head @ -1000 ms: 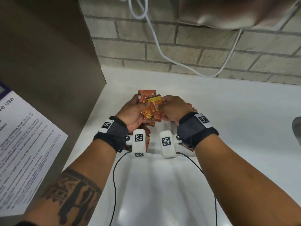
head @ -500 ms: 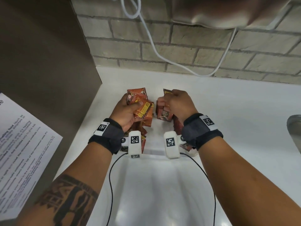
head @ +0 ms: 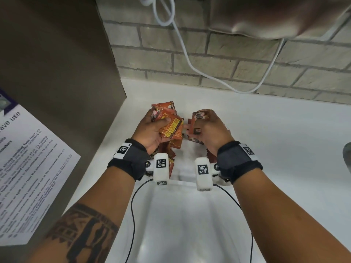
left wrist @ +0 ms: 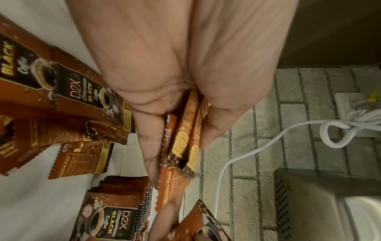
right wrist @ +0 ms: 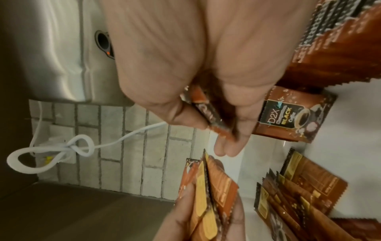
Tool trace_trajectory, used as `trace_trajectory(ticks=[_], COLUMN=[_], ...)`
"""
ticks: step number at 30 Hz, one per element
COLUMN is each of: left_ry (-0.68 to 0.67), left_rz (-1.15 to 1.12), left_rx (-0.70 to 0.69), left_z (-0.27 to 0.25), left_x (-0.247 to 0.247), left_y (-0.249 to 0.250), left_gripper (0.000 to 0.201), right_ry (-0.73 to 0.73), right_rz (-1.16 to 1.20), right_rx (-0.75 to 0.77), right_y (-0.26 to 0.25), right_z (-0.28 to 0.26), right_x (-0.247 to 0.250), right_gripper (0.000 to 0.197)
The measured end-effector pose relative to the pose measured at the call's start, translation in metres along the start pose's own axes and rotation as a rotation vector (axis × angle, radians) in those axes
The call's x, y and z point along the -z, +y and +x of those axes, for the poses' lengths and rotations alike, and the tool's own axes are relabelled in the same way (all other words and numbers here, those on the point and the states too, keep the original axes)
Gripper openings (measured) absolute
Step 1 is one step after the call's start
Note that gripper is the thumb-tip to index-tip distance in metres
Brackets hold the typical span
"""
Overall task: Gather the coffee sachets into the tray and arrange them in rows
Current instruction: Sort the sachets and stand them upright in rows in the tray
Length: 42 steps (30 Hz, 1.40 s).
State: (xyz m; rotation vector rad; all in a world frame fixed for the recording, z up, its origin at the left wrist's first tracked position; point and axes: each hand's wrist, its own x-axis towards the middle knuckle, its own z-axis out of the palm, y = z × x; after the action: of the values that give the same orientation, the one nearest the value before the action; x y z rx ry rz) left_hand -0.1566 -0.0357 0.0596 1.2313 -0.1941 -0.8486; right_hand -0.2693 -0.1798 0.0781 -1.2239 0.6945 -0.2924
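My left hand (head: 163,121) grips a fanned bundle of orange-brown coffee sachets (head: 169,122) above the white counter; the left wrist view shows the bundle (left wrist: 185,138) pinched between thumb and fingers. A short gap to the right, my right hand (head: 199,120) pinches a small stack of sachets (head: 194,128), seen edge-on in the right wrist view (right wrist: 208,117). More sachets lie loose below the hands (left wrist: 82,91), with a neat stack (left wrist: 111,216) beside them. A clear tray rim (head: 182,182) seems to show near my wrists; the hands hide most of the tray.
A brown side panel (head: 57,73) with a printed notice (head: 28,168) stands on the left. A brick wall (head: 228,59) with a looped white cable (head: 190,65) closes the back. A steel appliance (head: 284,16) hangs above, and a grey object (head: 348,154) sits at the right edge.
A second ago both hands held one bundle together. They have parted: the right hand has drawn some sachets off to the right while the left keeps the rest.
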Motion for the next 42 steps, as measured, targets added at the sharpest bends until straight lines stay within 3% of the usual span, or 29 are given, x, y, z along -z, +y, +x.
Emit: trace_trajectory(ticks=[5,12,14,18,23,28,31,33,36,40,42], left_ry=[-0.015,0.011,0.004,-0.009,-0.001,-0.015,-0.022,-0.025,-0.045,-0.010,0.022], left_rz=[-0.004,-0.074,-0.094,-0.126,-0.181,-0.221,-0.211,-0.193,-0.148,-0.151,-0.158], left_rx=[-0.010,-0.029,-0.027,-0.023,-0.027,-0.021,-0.026,-0.033,-0.045,-0.047,-0.041], left_z=[-0.001,-0.001,-0.002,-0.004,-0.004,-0.003,-0.003,-0.004,-0.004,-0.002,-0.001], left_x=[-0.002,0.003,0.002,-0.005,-0.007,-0.007,-0.009,-0.010,-0.013,-0.009,-0.005], left_y=[0.000,0.004,0.005,0.004,0.004,0.005,0.004,0.003,0.002,0.003,0.003], left_gripper=[0.042,0.044,0.044,0.044,0.045,0.035,0.033,0.039,0.043,0.044,0.042], right_ry=[-0.038,0.133,0.131,0.078,0.059,0.049,0.001,-0.051,-0.070,-0.031,0.070], right_rz=[-0.017,-0.296,-0.363,-0.193,-0.010,0.115,0.209,0.130,-0.047,-0.113,-0.126], right_rx=[-0.006,0.107,0.113,0.113,0.103,0.036,-0.066,-0.062,0.005,0.015,0.079], right_y=[0.002,0.009,0.009,0.007,0.007,0.006,0.004,0.007,0.012,0.008,0.005], right_z=[-0.001,-0.002,-0.003,0.000,0.002,-0.001,-0.003,-0.003,-0.001,-0.003,-0.001], right_x=[0.001,0.019,0.018,0.009,0.005,0.004,0.000,-0.002,-0.002,0.003,0.009], right_gripper=[0.024,0.027,0.037,0.015,0.053,0.015,0.016,0.012,0.033,0.015,0.013])
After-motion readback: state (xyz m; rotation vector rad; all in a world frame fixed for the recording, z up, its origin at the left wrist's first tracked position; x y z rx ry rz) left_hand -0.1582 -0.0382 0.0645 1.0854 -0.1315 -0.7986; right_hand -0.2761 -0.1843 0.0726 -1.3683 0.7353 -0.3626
